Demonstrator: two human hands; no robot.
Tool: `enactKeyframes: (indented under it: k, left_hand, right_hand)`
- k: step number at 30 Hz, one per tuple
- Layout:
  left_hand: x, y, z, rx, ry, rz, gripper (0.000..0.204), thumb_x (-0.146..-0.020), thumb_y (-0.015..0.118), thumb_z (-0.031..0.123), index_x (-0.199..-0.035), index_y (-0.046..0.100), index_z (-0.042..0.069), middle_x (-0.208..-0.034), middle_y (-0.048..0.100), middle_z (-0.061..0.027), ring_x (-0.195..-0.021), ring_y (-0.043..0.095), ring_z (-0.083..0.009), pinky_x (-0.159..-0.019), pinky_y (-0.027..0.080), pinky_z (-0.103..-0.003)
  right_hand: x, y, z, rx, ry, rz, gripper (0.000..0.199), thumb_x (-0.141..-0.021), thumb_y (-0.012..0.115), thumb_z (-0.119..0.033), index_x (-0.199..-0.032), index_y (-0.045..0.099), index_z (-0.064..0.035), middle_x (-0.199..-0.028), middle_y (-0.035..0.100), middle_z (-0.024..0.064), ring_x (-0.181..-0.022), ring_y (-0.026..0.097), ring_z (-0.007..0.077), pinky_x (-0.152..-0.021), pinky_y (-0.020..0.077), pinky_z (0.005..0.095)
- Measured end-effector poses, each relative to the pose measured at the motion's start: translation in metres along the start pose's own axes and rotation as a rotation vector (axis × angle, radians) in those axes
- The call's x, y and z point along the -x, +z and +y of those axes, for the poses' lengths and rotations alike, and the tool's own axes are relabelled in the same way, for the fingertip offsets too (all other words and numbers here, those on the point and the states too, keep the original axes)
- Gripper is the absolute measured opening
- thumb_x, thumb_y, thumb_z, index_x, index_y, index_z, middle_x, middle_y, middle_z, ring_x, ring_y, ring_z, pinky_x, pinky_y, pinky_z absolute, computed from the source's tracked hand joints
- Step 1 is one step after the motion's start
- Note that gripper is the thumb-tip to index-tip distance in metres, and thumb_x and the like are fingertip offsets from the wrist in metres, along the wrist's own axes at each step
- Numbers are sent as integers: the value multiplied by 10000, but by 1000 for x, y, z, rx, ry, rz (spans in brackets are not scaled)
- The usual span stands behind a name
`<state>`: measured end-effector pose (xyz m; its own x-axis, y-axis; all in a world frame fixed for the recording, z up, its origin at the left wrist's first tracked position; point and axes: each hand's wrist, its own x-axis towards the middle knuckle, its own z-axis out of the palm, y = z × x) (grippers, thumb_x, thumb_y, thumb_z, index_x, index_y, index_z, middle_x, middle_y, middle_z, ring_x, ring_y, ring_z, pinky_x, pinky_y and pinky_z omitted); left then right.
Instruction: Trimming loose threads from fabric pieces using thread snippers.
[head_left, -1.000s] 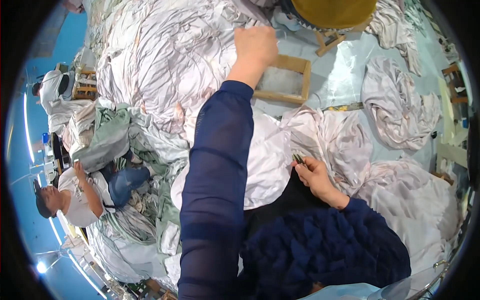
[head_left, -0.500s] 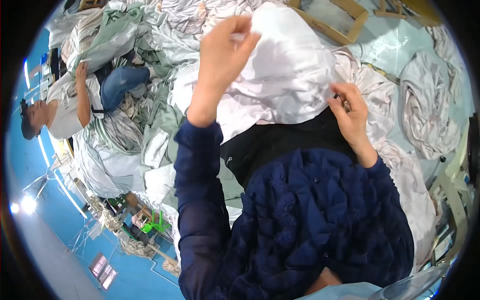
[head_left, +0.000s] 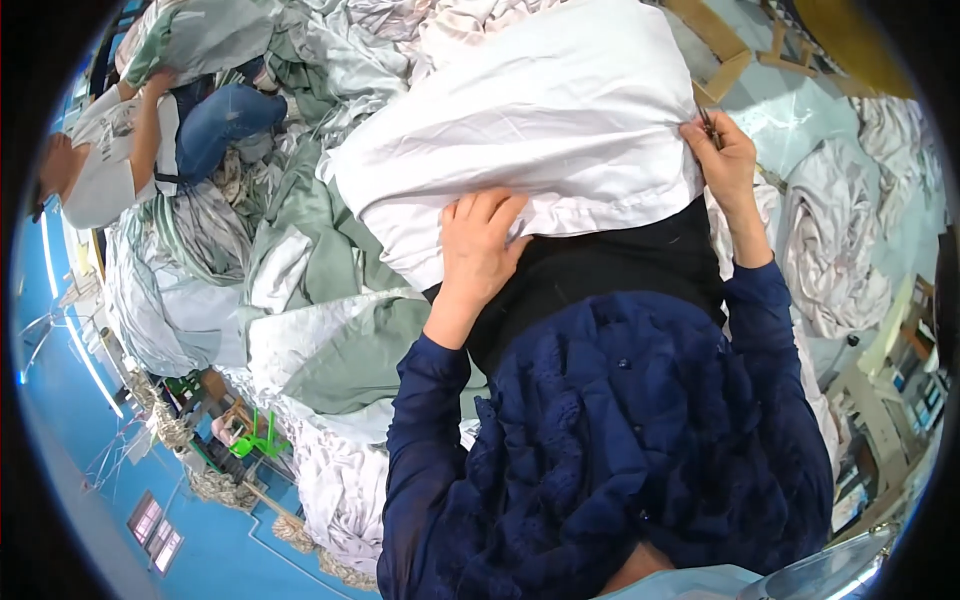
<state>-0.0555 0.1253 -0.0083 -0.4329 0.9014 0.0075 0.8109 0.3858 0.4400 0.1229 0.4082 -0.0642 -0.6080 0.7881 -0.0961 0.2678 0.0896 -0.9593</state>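
Note:
A white cloth (head_left: 540, 130) lies spread over my lap, its stitched hem along the near edge. My left hand (head_left: 478, 245) rests on this cloth near the hem, fingers bent over the fabric and thumb apart. At the cloth's right edge, my right hand (head_left: 728, 165) is closed around small dark thread snips (head_left: 709, 128), the points sticking up past the fingers. Its thumb and fingertips touch the edge of the cloth there; whether they also pinch it I cannot tell.
Green and white fabric heaps (head_left: 350, 350) surround me on the left. A co-worker in jeans (head_left: 225, 125) sits among them at the far left, handling cloth. A cardboard box (head_left: 715, 50) stands at the far right, with a bundled pale cloth (head_left: 835, 240) nearer on the floor.
My left hand has come down from the air onto the cloth near the hem. My right hand has moved up and slightly right with the snips. The white cloth now lies flatter and wider.

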Motion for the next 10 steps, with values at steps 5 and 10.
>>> enactKeyframes:
  k: [5,10]
  left_hand:
    - [-1,12,-1,67,188,246,326,-677,691,15,-992,692,103,-1072,639,-54,-1000,585,-249,-829,438,-388]
    - [-30,5,28,-9,313,488,306,-694,666,18,-982,709,110,-1147,642,-105,-1064,596,-257,-892,455,-396]
  right_hand:
    - [-28,-20,-49,321,-363,223,153,-861,732,-126,-846,632,-12,-647,502,-78,-594,412,18,-519,333,189]
    - [-66,-40,-62,307,-492,304,147,-867,730,-139,-854,648,-18,-647,528,-70,-591,439,9,-509,336,189]
